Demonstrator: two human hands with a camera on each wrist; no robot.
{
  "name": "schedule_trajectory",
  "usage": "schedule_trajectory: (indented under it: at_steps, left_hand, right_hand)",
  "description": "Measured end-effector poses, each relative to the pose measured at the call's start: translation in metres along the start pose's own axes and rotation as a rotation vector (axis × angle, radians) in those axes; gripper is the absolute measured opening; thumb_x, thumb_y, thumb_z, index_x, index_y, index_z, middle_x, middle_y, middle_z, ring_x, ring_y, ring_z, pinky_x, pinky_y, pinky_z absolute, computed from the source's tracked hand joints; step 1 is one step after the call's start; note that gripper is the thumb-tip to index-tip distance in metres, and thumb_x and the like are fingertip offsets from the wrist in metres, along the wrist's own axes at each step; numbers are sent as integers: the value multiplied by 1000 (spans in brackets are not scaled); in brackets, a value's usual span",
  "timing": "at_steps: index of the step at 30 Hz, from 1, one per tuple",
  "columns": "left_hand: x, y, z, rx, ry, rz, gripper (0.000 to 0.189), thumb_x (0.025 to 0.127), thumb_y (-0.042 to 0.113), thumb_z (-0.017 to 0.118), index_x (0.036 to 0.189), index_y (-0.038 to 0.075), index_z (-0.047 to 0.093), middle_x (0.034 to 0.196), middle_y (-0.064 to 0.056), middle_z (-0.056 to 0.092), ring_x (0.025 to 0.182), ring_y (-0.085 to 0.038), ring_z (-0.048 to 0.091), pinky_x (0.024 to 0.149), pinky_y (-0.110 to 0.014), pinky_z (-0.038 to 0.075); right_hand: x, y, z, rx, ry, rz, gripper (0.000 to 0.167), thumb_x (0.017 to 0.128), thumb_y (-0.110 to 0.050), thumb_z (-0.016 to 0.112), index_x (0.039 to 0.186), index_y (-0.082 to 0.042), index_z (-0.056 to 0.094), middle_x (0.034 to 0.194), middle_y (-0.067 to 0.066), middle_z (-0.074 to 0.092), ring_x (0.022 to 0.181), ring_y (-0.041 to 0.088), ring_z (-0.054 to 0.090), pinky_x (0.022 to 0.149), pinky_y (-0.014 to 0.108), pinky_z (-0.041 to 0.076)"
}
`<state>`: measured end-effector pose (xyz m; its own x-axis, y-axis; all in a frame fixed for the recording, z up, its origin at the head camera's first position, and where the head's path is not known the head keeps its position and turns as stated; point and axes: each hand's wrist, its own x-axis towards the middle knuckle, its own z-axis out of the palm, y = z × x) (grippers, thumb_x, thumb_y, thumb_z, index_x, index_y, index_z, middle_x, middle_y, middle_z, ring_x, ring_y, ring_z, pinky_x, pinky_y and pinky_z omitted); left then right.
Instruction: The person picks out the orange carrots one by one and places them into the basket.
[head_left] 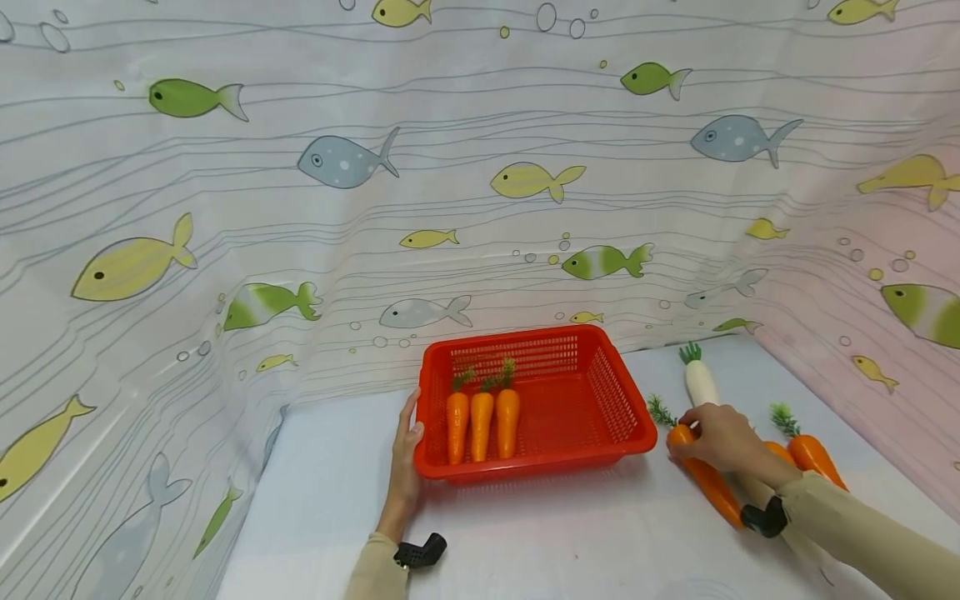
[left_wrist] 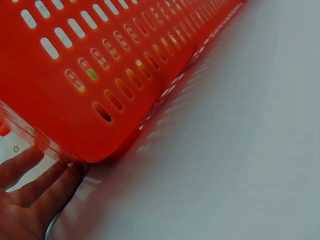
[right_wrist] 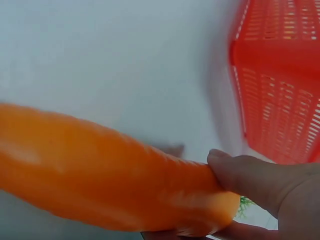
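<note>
A red plastic basket (head_left: 551,417) with slotted walls stands on the white tabletop, and three orange carrots (head_left: 482,423) with green tops lie side by side in its left part. Against the basket's left side rests my left hand (head_left: 406,458); the left wrist view shows its fingers (left_wrist: 52,192) extended at the rim. To the right of the basket, my right hand (head_left: 723,437) pinches another carrot (head_left: 712,486) near its leafy end. In the right wrist view the thumb (right_wrist: 237,172) presses one side of that carrot, with fingers partly hidden beneath it.
Beyond the right hand lies a white radish (head_left: 701,382) with a green top, its lower part hidden by the hand. Further right are another carrot (head_left: 817,458) and one partly covered by the arm. A fish-patterned curtain (head_left: 465,208) encloses the back and sides.
</note>
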<state>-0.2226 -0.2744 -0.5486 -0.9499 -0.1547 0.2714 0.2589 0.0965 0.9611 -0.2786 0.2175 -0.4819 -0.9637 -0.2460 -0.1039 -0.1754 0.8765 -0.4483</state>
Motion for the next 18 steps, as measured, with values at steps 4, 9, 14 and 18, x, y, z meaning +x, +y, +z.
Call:
schedule_trajectory:
  at_steps: [4,9,14,18]
  left_hand:
    - [1,-1,0,-20,-9,6,57,110,37,34,167,39,30,173,9,30,156,-28,38,121,-47,41]
    - [1,-3,0,-34,-3,0,57,109,36,35,166,39,31,173,8,31,156,-29,39,122,-58,37]
    - [0,-3,0,-21,-1,-12,58,109,36,35,167,39,30,173,7,30,156,-30,38,122,-60,37]
    - [1,-2,0,-25,-2,-7,58,109,39,36,166,39,30,174,6,29,157,-32,37,122,-62,37]
  right_hand:
    - [9,-2,-2,5,-22,22,53,84,-32,88,115,9,73,91,9,73,74,20,59,63,31,52]
    - [18,-1,-6,61,-44,11,55,87,-31,85,121,11,71,95,14,76,72,20,63,60,33,56]
    - [27,3,-9,268,-129,50,64,93,-28,82,135,15,61,108,23,76,79,21,72,67,38,66]
    - [34,6,-18,420,-173,60,65,100,-29,74,141,17,55,115,24,75,89,24,76,75,46,67]
